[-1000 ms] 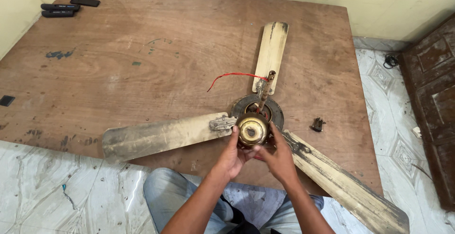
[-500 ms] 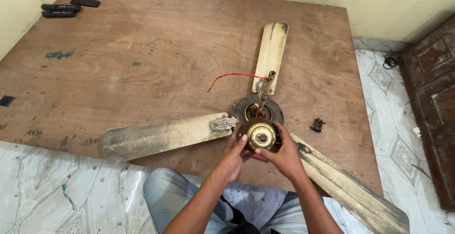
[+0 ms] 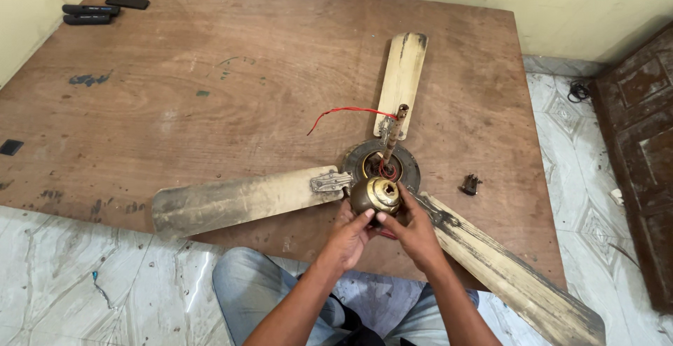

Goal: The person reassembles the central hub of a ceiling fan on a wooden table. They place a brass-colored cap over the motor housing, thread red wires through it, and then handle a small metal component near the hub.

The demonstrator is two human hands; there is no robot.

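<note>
A dirty three-blade ceiling fan point(image 3: 245, 199) lies on a brown plywood board point(image 3: 210, 93). Its round motor hub point(image 3: 405, 160) has a rusty rod point(image 3: 392, 134) sticking up and a red wire point(image 3: 343, 112) curling off to the left. My left hand point(image 3: 350, 234) and my right hand point(image 3: 413, 230) both hold a brass-coloured domed cover point(image 3: 376, 195), lifted just off the hub on its near side, open side facing up. My fingers wrap its lower edge.
A small dark part point(image 3: 470, 184) lies on the board right of the hub. Several black flat items point(image 3: 91, 14) sit at the far left corner. A dark wooden door point(image 3: 645, 150) stands at the right. Marble floor point(image 3: 84, 283) surrounds the board; my knees are below.
The brass cover was sitting over the hub; both hands have lifted it off and drawn it toward me, uncovering the hub's middle.
</note>
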